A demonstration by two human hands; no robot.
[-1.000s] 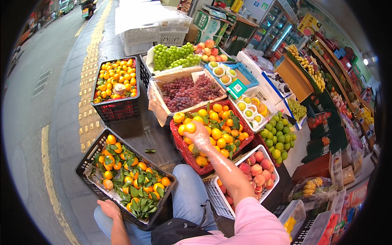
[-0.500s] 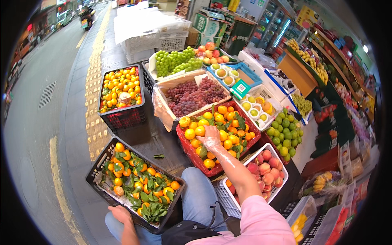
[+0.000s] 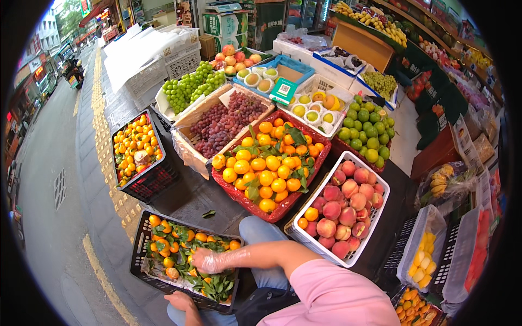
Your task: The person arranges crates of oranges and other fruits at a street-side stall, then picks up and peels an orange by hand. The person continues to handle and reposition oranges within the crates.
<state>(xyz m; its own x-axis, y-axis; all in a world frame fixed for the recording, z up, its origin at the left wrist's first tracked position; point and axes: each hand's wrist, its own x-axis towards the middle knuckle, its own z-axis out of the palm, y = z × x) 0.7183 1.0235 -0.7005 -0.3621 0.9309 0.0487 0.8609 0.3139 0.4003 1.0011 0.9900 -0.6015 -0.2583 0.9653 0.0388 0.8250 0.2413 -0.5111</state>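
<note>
My right hand [image 3: 206, 261], in a thin clear plastic glove, reaches down into a black crate [image 3: 142, 228] of orange mandarins with green leaves [image 3: 173, 245]. Its fingertips are hidden among the fruit and leaves, so whether they grip a mandarin does not show. My left hand [image 3: 181, 300] lies bare at the crate's near side, above my knee, its fingers stretched out and holding nothing I can see. Ahead stands a red basket [image 3: 270, 218] heaped with larger mandarins [image 3: 266, 177]. To its right is a white basket [image 3: 348, 259] of peaches [image 3: 348, 204] with an orange fruit at one corner.
Another black crate of mandarins [image 3: 135, 146] stands at the left by the pavement. Red grapes [image 3: 228, 122], green grapes [image 3: 187, 89], wrapped pears [image 3: 261, 80] and limes [image 3: 365, 127] fill boxes farther back. A loose leaf [image 3: 209, 214] lies between the crates. Fruit shelves line the right.
My right hand has left the red basket and moved toward me and left into the near crate. My left hand stays by that crate. The view has shifted.
</note>
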